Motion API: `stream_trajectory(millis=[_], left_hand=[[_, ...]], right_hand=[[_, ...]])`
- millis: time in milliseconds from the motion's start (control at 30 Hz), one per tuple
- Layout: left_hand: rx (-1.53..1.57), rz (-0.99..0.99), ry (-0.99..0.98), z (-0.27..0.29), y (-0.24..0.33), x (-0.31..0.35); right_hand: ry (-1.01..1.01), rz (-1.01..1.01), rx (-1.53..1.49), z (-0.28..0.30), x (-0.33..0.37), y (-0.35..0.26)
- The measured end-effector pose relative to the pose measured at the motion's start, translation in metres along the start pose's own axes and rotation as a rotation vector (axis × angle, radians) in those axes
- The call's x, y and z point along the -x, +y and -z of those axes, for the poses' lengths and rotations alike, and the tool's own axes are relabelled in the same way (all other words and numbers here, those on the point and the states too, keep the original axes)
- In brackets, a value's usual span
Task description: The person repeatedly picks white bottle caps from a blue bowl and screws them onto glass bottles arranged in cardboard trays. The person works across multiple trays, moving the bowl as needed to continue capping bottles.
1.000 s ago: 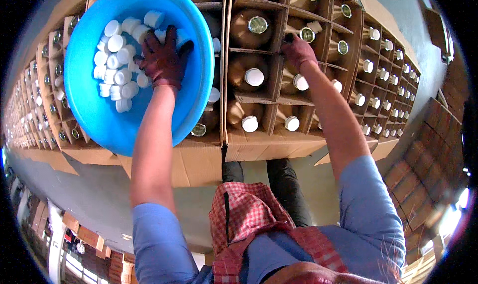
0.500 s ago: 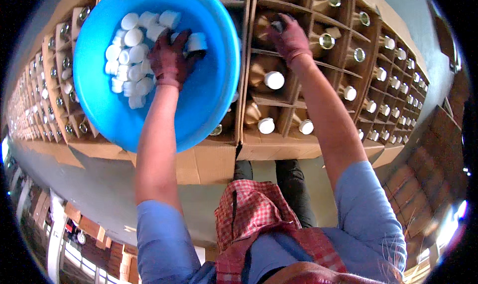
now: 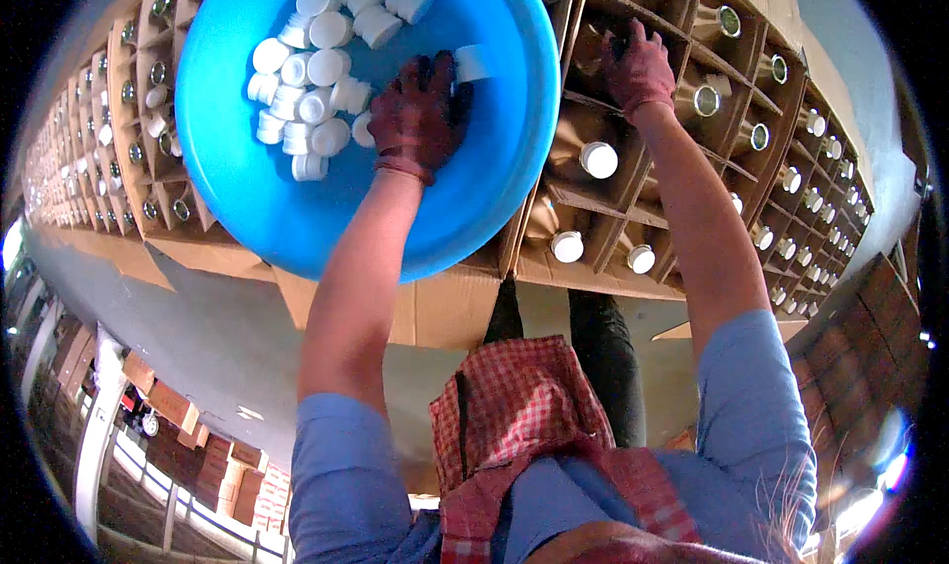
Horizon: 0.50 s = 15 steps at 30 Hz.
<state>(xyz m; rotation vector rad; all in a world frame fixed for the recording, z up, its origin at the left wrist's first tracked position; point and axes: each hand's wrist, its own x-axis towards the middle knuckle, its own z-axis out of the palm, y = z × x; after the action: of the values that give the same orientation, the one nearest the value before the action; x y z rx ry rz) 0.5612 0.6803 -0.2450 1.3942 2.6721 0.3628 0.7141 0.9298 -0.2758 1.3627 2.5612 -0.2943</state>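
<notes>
In a round blue basin (image 3: 539,89) sits a heap of white plastic caps (image 3: 329,68). My left hand (image 3: 420,119), in a dark red glove, is inside the basin right of the heap, its fingers curled, with one white cap (image 3: 473,63) at its fingertips. My right hand (image 3: 641,70), gloved the same way, reaches into a divided carton (image 3: 643,287), closed about the top of a clear glass bottle (image 3: 586,52). The hand covers the bottle's mouth. Nearer cells hold bottles with white caps on, such as this capped bottle (image 3: 598,160); an uncapped bottle (image 3: 706,100) stands to the right.
Cardboard dividers (image 3: 727,65) separate the bottles. A further carton with capped bottles (image 3: 813,123) stands at the right. Cartons of bottles (image 3: 158,73) stretch away on the left, some capped. The basin rests on the cartons. Stacked boxes (image 3: 232,475) stand on the floor at lower left.
The whole scene has shifted to the right in view. My left hand has moved a little right in the basin, away from the heap, with the cap at its fingertips. My right hand stays at the same bottle.
</notes>
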Motion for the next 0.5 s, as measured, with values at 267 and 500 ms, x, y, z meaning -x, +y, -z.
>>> stream_trajectory(millis=[267, 500], left_hand=[[-0.014, 0.129, -0.286, 0.031, 0.022, 0.022], [0.062, 0.223, -0.404, 0.021, 0.005, 0.043]], right_hand=[[0.186, 0.342, -0.243, 0.038, 0.013, 0.004], [-0.039, 0.972, -0.052, 0.124, 0.078, -0.146]])
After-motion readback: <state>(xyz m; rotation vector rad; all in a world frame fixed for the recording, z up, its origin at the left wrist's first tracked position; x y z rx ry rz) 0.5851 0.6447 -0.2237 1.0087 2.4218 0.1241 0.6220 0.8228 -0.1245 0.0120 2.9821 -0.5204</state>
